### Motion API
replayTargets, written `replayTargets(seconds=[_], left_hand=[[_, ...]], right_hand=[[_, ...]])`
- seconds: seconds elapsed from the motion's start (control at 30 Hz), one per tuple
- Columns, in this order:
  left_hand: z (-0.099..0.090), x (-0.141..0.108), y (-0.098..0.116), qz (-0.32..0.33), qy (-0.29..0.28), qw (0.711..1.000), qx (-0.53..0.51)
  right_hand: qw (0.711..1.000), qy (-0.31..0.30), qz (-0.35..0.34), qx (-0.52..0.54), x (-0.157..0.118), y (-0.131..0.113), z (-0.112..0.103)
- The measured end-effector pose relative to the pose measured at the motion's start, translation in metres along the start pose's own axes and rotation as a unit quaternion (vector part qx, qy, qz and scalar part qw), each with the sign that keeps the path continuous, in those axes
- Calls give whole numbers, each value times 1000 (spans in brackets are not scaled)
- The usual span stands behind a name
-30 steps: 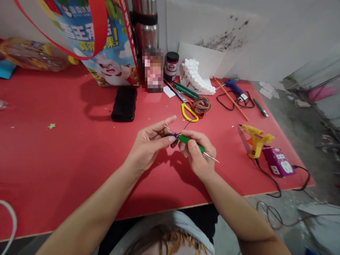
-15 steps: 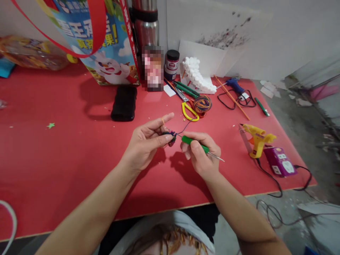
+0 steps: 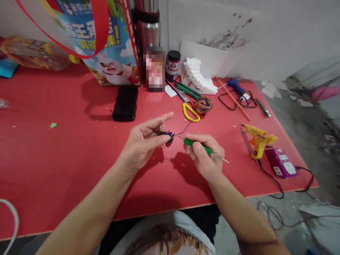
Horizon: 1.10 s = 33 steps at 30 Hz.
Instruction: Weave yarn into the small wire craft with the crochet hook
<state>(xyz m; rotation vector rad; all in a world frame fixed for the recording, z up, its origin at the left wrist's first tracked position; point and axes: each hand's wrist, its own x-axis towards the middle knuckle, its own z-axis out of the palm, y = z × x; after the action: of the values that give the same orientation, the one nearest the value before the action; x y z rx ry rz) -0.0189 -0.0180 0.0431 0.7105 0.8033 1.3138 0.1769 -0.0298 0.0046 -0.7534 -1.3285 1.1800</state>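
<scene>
Between the thumb and fingers of my left hand is a small dark multicoloured crochet piece. A strand of yarn loops over my left index finger, which points outward. My right hand grips a crochet hook by its green handle, and its thin metal shaft reaches to the edge of the piece. The other metal end sticks out past my right palm. From the piece a dark strand runs up to a ball of multicoloured yarn, which lies beside yellow-handled scissors.
A yellow glue gun and a purple box stand at the right, with cables over the table edge. Behind are a black phone-like case, a printed bag, a steel flask, a jar and a blue glue gun.
My right hand has drawn back slightly to the right with the crochet hook, so more of its shaft shows beside the piece. My left hand has hardly moved.
</scene>
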Motion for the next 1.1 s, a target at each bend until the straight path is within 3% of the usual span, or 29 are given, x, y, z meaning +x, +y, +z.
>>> replayTargets(seconds=[0.33, 0.67, 0.93, 1.1], left_hand=[[0, -1, 6, -14, -6, 1000, 5], [-6, 0, 5, -12, -29, 999, 32], [-9, -1, 6, -59, -78, 994, 48], [-11, -3, 4, -72, -101, 991, 48]], right_hand=[[997, -2, -44, -70, 2, -6, -4], [991, -45, -65, -103, 7, -20, -10], [998, -57, 9, 13, 10, -11, -18], [987, -58, 74, 129, 15, -7, -16]])
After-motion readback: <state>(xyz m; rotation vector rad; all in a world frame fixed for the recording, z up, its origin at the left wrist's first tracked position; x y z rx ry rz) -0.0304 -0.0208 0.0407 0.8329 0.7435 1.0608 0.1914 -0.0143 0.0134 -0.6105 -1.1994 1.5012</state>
